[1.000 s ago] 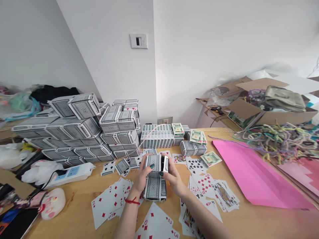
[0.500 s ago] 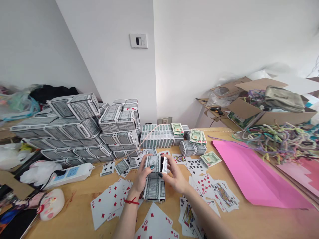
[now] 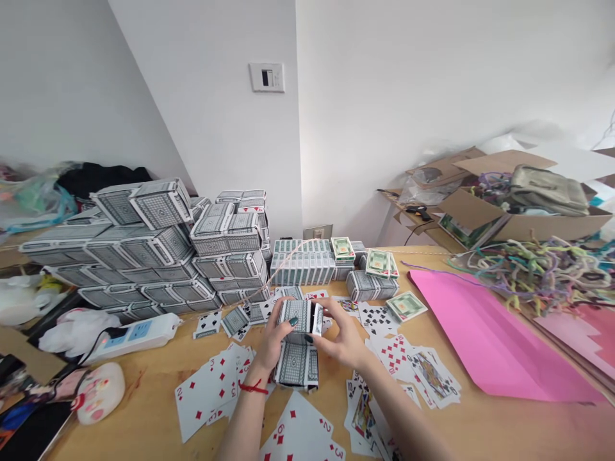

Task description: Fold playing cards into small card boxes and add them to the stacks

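Note:
My left hand (image 3: 270, 349) grips the left side of a small box folded from grey-backed playing cards (image 3: 295, 314), its thumb lying across the top. At the box's right end, my right hand (image 3: 343, 342) pinches a folded playing card (image 3: 318, 320) between thumb and fingers. A dark gap shows between that card and the box's end. Directly nearer to me sits another folded-card block (image 3: 296, 365), touching or almost touching the held box. Loose face-up cards (image 3: 204, 394) lie left of my wrists, and more cards (image 3: 394, 355) lie to the right.
Stacked card blocks (image 3: 144, 250) rise at the back left, beside a row of upright folded cards (image 3: 302, 262). Green card packs (image 3: 407, 306) lie right of centre. A pink sheet (image 3: 485, 346), tangled yarn (image 3: 528, 275) and a power strip (image 3: 137, 336) flank the work area.
The folded card in my right hand has turned slightly, so more of its patterned back shows. My right hand has shifted a little; my left hand stays nearly still.

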### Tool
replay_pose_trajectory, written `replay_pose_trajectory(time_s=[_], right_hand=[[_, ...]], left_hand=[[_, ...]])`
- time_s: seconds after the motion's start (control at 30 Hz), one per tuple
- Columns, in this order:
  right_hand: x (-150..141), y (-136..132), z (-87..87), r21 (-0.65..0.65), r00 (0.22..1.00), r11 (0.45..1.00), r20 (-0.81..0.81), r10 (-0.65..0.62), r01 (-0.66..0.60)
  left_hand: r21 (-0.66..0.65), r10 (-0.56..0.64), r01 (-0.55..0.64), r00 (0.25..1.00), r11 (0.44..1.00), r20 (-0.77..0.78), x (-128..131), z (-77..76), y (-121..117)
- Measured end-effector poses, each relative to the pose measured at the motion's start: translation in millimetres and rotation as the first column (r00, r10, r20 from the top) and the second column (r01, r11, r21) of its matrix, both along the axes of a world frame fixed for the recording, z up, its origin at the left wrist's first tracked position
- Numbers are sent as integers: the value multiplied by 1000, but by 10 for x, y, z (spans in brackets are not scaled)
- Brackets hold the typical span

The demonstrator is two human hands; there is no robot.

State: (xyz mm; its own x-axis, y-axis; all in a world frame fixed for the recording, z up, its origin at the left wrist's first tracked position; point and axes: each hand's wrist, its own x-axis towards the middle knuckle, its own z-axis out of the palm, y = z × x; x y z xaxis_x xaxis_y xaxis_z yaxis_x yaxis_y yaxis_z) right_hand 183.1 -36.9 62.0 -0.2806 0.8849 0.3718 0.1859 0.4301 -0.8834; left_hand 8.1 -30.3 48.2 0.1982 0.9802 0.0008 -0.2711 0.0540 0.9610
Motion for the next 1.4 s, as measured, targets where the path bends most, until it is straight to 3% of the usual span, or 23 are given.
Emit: replay_pose_trajectory(time_s=[0.13, 0.2, 0.3, 0.37, 0.53, 0.67, 0.87, 1.07, 1.4], right_hand=[[-34, 14, 4, -168, 968, 982, -249, 36, -80], [-69, 41, -1, -285, 941, 958, -330, -68, -30], [-106, 91, 9, -427, 921, 900, -308, -239, 91], [-109, 124, 33, -480, 917, 869, -285, -279, 115], [-60, 201, 120, -478, 942, 867, -203, -265, 141], [-10, 255, 221, -489, 977, 863, -89, -195, 128], [58, 353, 278, -708, 961, 705, -226, -159, -50], [70, 399, 164, -769, 904, 604, -388, -178, -210], [71, 421, 208, -764, 942, 634, -290, -171, -120]], left_hand=[[-20, 14, -14, 1000, 1000, 1, -11, -33, 11], [-22, -6, 7, 1000, 1000, 22, -9, -32, 13], [-15, -24, 24, 999, 1000, 39, 1, -11, 8], [-22, -16, 17, 999, 1000, 36, 7, 5, 3], [-15, 10, -9, 1000, 1000, 26, 7, 12, 4], [-31, -34, 35, 998, 999, 48, 4, -6, 5], [-46, -5, 11, 992, 999, 128, 43, 6, -23], [-65, -21, 26, 997, 998, 77, 13, -15, -8], [-40, 6, -3, 997, 999, 75, -15, -70, 15]])
